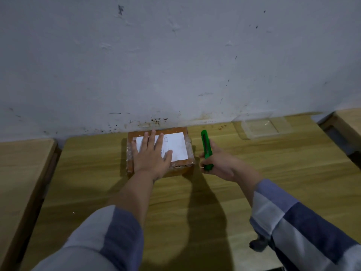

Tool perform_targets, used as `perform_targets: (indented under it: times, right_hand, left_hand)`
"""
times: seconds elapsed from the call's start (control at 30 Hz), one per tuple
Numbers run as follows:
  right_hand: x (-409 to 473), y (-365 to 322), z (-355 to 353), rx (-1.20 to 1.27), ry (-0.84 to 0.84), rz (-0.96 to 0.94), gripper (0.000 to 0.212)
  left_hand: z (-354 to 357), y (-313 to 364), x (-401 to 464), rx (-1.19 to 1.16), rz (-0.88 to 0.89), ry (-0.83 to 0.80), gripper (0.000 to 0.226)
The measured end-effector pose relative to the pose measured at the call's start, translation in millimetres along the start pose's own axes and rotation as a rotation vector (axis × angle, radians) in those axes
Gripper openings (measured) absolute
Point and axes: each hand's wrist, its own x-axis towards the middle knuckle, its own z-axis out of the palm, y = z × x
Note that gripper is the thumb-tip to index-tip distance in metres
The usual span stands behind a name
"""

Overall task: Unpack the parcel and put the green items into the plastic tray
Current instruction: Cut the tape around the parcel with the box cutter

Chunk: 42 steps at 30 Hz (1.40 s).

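Note:
A small brown cardboard parcel (183, 167) with a white label and clear tape lies on the wooden table against the wall. My left hand (151, 155) rests flat on its top, fingers spread, covering the label's left part. Just right of the parcel, my right hand (220, 163) grips a green utility knife (206, 147) that points away from me; I cannot see a blade. A clear plastic tray (261, 127) stands at the back right of the table, apart from both hands.
The wooden table (273, 173) runs up to a stained white wall. Another wooden surface (19, 173) adjoins it on the left, and a third one (349, 118) shows at the far right. A dark object (257, 244) sits below my right sleeve.

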Motion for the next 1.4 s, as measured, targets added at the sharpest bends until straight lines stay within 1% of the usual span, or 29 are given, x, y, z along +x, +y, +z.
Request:
perform_targets:
  times: [0.07,0.1,0.17,0.27,0.37,0.5,0.8,1.07,1.3,1.4]
  right_hand:
    - [-6.4,3.2,-4.0,-0.014,-0.041,-0.011,0.089]
    - [-9.8,5.6,-5.5,-0.032,-0.032,-0.031,0.087]
    - [-14.4,11.7,-5.5,-0.086,0.029,-0.084,0.077]
    - [-16.2,19.5,0.6,-0.232,0.142,-0.162,0.064]
    - [-12.2,20.8,6.5,-0.309,0.231,-0.201,0.058]
    - [-7.3,21.6,12.4,-0.321,0.294,-0.204,0.055]
    - [-2.9,18.4,16.7,-0.358,0.317,-0.214,0.052]
    - [1.6,16.4,20.9,-0.476,0.395,-0.238,0.051]
    - [3.8,12.8,24.6,-0.455,0.382,-0.227,0.051]
    - [5.1,6.2,23.5,-0.422,0.37,-0.187,0.049]
  left_hand:
    - [0.8,0.6,-2.6,0.002,-0.003,0.001,0.067]
    - [0.9,1.4,-3.9,0.002,-0.003,0.004,0.067]
    - [1.1,1.7,-5.3,0.006,0.001,0.011,0.067]
    - [1.8,1.5,-5.8,0.015,0.001,0.017,0.067]
    - [1.3,1.3,-5.0,0.024,0.002,0.018,0.067]
    - [1.9,0.2,-4.6,0.029,0.004,0.021,0.067]
    - [3.2,-0.2,-4.3,0.006,0.005,0.031,0.067]
    - [3.8,-0.6,-3.7,-0.001,0.009,0.033,0.068]
    - [5.2,-1.8,-2.4,0.004,0.015,0.03,0.069]
    - [4.6,-2.7,-1.8,0.008,0.022,0.017,0.077]
